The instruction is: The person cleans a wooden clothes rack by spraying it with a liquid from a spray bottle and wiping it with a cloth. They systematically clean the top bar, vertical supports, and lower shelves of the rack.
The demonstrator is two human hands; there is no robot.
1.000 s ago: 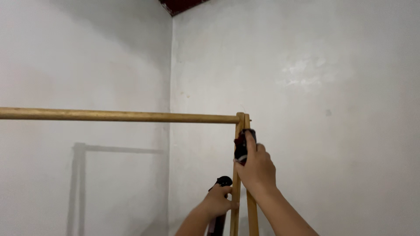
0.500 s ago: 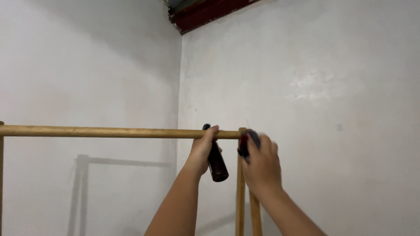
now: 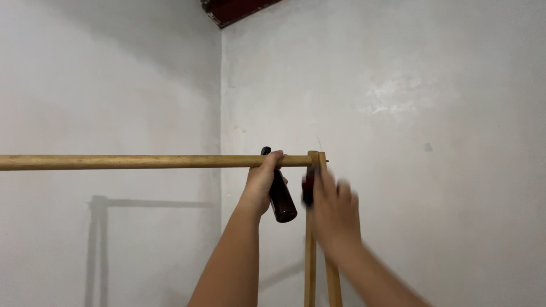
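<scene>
My left hand (image 3: 263,183) is raised to the horizontal wooden pole (image 3: 114,162) of a rack. It grips a dark brown bottle (image 3: 282,202) by the neck, and the bottle hangs just under the pole. My right hand (image 3: 335,213) is blurred with motion beside the wooden upright posts (image 3: 310,256) at the pole's right end. Its fingers are closed on a small dark object (image 3: 307,189) pressed against the post; what that object is I cannot make out.
The rack stands in a corner of two white plastered walls (image 3: 426,113). A dark red beam (image 3: 233,8) shows at the top. The rack's shadow (image 3: 99,227) falls on the left wall.
My left hand has come up from below with the bottle to the pole. My right hand has slid a little down the upright post and is now blurred.
</scene>
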